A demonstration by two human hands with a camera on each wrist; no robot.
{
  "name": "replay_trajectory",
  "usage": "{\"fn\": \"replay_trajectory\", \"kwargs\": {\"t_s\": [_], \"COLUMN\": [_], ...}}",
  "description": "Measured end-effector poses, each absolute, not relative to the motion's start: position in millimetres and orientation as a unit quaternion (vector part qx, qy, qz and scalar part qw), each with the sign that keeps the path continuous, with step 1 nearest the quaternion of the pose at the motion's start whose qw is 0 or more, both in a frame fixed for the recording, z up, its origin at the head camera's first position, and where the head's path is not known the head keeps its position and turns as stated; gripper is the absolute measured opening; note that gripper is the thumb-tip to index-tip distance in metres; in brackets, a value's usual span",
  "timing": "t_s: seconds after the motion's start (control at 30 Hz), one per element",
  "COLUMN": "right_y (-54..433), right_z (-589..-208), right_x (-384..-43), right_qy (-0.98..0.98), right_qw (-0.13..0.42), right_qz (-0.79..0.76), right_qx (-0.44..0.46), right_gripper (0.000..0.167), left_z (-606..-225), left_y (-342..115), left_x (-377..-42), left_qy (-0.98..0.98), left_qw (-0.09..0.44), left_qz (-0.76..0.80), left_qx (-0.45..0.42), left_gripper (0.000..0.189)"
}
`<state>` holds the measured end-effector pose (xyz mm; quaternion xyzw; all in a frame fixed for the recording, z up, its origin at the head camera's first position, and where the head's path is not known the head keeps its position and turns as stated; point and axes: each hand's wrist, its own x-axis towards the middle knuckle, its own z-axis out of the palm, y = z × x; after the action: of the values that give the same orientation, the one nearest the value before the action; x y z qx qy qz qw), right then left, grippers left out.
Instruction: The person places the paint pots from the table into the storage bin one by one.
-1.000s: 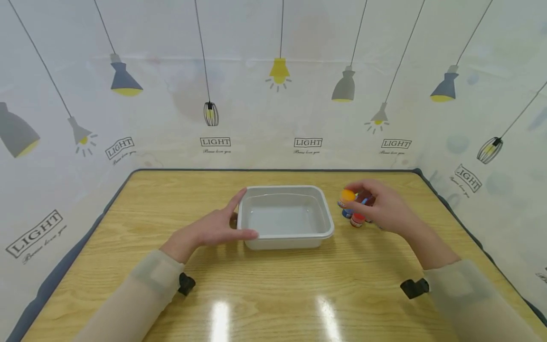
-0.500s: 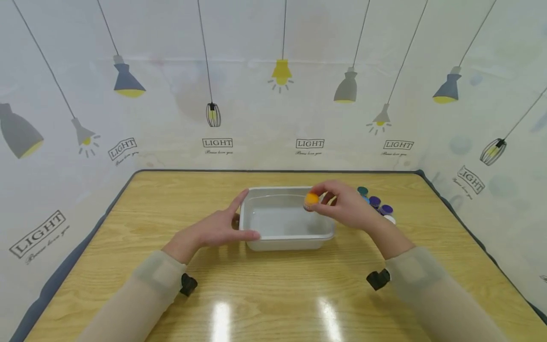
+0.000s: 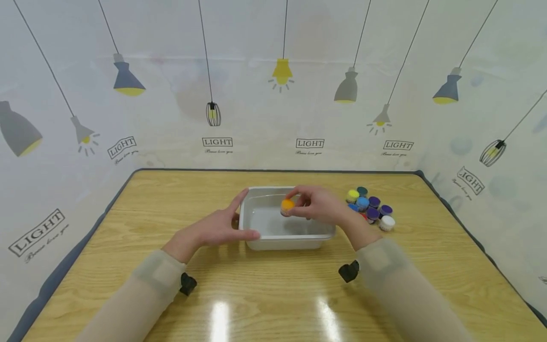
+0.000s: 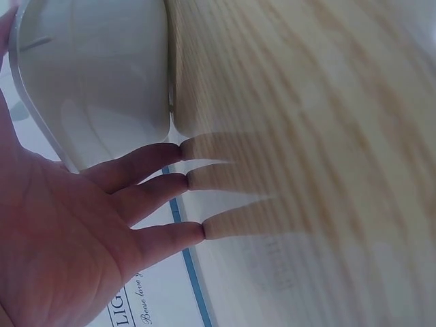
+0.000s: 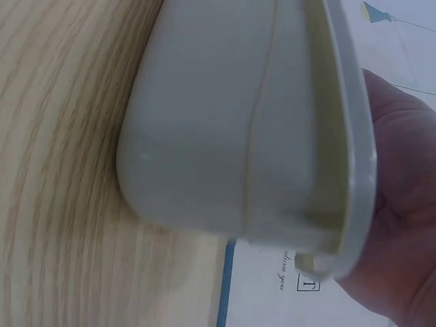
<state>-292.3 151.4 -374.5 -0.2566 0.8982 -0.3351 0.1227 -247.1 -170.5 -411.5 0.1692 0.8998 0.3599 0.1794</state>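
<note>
A white plastic bin point(image 3: 284, 244) stands on the table in the head view. My left hand point(image 3: 215, 229) steadies its left side, index finger and thumb along the rim. In the left wrist view the other fingers point(image 4: 146, 163) stretch out straight beside the bin wall, fingertips on the table. Over the bin's inside, my right hand point(image 3: 322, 205) pinches a small paint jar with an orange lid point(image 3: 287, 204) between thumb and fingers. Whether the jar touches the bin floor, I cannot tell. The bin wall hides the jar and fingertips in the right wrist view.
Several small paint jars stand clustered right of the bin, among them a yellow-lidded jar point(image 3: 352, 195), a light blue one point(image 3: 362, 204), a purple one point(image 3: 372, 215) and a white one point(image 3: 387, 222). A lamp-patterned wall covering point(image 3: 256, 118) borders the wooden table point(image 3: 273, 289).
My right hand has carried the orange-lidded paint jar leftward from the cluster to over the bin, uncovering the other jars. My left hand has kept its place on the bin.
</note>
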Motion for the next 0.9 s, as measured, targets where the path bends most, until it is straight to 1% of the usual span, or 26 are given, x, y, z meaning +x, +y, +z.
{"fn": "replay_trajectory", "kwargs": {"t_s": [0.1,0.23,0.4,0.67,0.9], "right_y": [144.1,131.5,115.1,94.8,82.9], "right_z": [-376.4,-376.5,-379.7,-388.6,-399.2], "right_x": [-294.4,-297.1,-303.7,-313.4,-317.2], "right_qy": [0.896,0.893,0.892,0.891,0.886], "right_qw": [0.15,0.165,0.165,0.169,0.17], "right_qz": [-0.339,-0.341,-0.339,-0.335,-0.337], "right_qx": [-0.246,-0.243,-0.25,-0.256,-0.268], "right_gripper": [0.037,0.036,0.035,0.04,0.038], "left_z": [-411.3,-412.0,-412.8,-412.4,-412.2], "left_y": [-170.4,-170.6,-171.2,-171.3,-170.6], "left_x": [-247.0,-246.9,-247.7,-246.7,-246.5], "left_qy": [0.901,0.901,0.9,0.901,0.901], "left_qw": [0.179,0.179,0.179,0.182,0.185], "left_qz": [0.357,0.355,0.356,0.352,0.353], "left_qx": [0.171,0.173,0.177,0.178,0.173], "left_gripper": [0.129,0.129,0.128,0.127,0.127]}}
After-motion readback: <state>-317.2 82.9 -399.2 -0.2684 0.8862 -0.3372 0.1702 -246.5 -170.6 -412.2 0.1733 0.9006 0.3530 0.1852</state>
